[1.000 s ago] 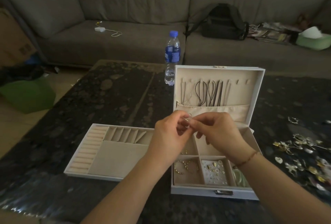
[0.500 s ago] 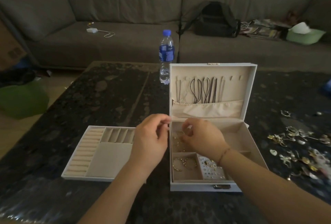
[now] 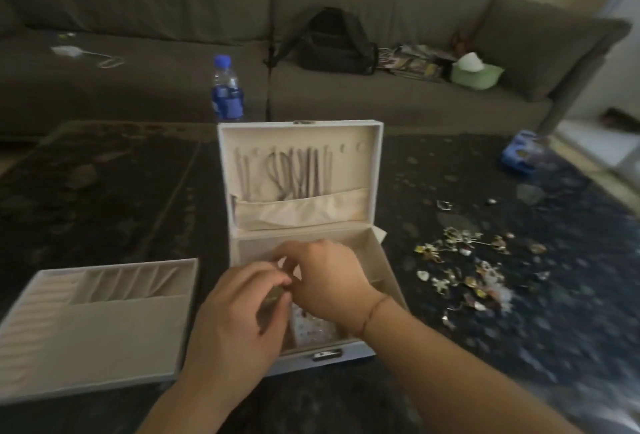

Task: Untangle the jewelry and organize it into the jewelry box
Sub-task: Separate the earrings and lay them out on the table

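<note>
Over the open jewelry box (image 3: 388,270), something small, too blurred to name, appears pinched between the curled left hand (image 3: 239,315) and right hand (image 3: 325,281); light, delicate, best held by fingertips.

You have bare surface (image 3: 104,191) left of the upright lid (image 3: 379,170), while the tray (image 3: 97,322) blocks near left and scattered jewelry (image 3: 464,270) crowds the right.

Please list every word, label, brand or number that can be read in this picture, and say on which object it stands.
No text can be read.
Bottle: blue label, print too blurred to read.
Magazines on the sofa: covers too small and blurred.
Jewelry box: no writing visible on it or its clasp.
Tray: no writing visible.
</note>
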Demonstrator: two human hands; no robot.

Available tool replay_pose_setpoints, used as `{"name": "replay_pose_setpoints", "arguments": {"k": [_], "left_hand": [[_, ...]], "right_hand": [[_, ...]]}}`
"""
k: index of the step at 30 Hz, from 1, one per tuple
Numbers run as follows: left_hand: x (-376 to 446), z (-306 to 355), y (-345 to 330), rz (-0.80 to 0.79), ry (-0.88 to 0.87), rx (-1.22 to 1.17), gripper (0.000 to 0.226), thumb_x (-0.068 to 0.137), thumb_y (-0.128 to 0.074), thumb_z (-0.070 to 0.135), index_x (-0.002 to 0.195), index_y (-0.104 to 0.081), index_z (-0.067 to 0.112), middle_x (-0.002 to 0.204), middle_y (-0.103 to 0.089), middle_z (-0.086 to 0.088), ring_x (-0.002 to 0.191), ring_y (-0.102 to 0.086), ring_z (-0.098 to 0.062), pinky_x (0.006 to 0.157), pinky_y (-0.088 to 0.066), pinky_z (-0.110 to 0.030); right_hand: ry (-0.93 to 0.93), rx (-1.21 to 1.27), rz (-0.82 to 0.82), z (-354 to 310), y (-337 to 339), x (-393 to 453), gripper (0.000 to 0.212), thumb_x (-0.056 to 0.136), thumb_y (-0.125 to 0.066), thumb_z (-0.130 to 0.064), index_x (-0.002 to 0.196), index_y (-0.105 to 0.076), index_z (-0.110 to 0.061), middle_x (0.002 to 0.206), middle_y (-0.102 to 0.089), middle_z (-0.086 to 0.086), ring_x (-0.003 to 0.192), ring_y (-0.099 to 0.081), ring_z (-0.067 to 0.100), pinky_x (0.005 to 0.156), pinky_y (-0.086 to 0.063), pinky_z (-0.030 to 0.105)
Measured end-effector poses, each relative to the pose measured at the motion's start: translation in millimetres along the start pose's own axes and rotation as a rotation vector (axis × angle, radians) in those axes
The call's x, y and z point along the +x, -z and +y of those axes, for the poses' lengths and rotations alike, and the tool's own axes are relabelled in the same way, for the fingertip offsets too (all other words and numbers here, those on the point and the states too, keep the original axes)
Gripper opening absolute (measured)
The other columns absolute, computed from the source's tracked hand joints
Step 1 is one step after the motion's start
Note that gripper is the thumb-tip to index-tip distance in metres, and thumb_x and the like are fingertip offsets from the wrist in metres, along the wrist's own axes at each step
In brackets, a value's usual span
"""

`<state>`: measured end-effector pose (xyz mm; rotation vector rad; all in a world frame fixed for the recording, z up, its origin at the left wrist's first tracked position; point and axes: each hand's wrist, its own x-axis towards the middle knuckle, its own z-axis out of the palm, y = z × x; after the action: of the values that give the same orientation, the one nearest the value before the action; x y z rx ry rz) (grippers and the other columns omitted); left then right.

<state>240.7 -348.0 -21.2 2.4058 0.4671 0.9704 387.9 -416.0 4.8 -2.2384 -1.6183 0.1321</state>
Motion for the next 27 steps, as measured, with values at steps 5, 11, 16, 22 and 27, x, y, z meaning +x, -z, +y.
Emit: {"name": "replay_pose_setpoints", "arguments": {"k": [5, 11, 16, 22, 27], "left_hand": [[16, 45, -41, -0.054, -0.060, -0.112, 0.020, 0.089, -0.056, 0.031, 0.096, -0.071, 0.020, 0.102, -0.063, 0.011, 0.097, -0.061, -0.006, 0.085, -0.047, -0.020], [70, 93, -110, -0.415, -0.036, -0.112, 0.013, 0.092, -0.064, 0.030, 0.104, -0.067, 0.032, 0.098, -0.060, 0.021, 0.090, -0.058, 0.002, 0.078, -0.052, -0.022], [133, 118, -185, -0.603, 0.032, 0.045, 0.024, 0.091, -0.068, 0.029, 0.115, -0.067, 0.027, 0.110, -0.062, 0.011, 0.098, -0.059, -0.006, 0.090, -0.053, -0.030], [162, 132, -249, -0.807, 0.009, 0.254, 0.039, 0.089, -0.070, 0.033, 0.127, -0.059, 0.031, 0.127, -0.056, 0.008, 0.117, -0.055, -0.013, 0.094, -0.050, -0.033], [170, 128, -280, -0.703, 0.114, 0.216, 0.036, 0.096, -0.063, 0.031, 0.130, -0.058, 0.024, 0.121, -0.061, 0.005, 0.107, -0.060, -0.016, 0.093, -0.053, -0.039]], "right_hand": [[-0.100, 0.130, 0.365, 50, 31, -70, 0.016, 0.085, -0.058, -0.041, 0.092, -0.070, -0.033, 0.073, -0.070, -0.015, 0.059, -0.063, 0.004, 0.056, -0.052, 0.021], [-0.613, -0.147, 0.238, 173, 77, -112, 0.019, 0.088, -0.062, -0.041, 0.106, -0.067, -0.039, 0.095, -0.072, -0.013, 0.089, -0.067, 0.016, 0.072, -0.055, 0.032], [-0.759, -0.150, -0.127, 239, 94, -144, 0.049, 0.091, -0.060, -0.046, 0.137, -0.050, -0.033, 0.143, -0.045, -0.007, 0.131, -0.043, 0.020, 0.104, -0.046, 0.037], [-0.680, -0.075, -0.262, 255, 102, -167, 0.035, 0.087, -0.063, -0.052, 0.119, -0.059, -0.037, 0.115, -0.053, -0.011, 0.116, -0.047, 0.013, 0.099, -0.046, 0.030], [-0.605, -0.076, -0.334, 256, 99, -181, 0.026, 0.089, -0.063, -0.044, 0.114, -0.061, -0.040, 0.102, -0.046, -0.019, 0.113, -0.042, 0.010, 0.094, -0.042, 0.027]]}}
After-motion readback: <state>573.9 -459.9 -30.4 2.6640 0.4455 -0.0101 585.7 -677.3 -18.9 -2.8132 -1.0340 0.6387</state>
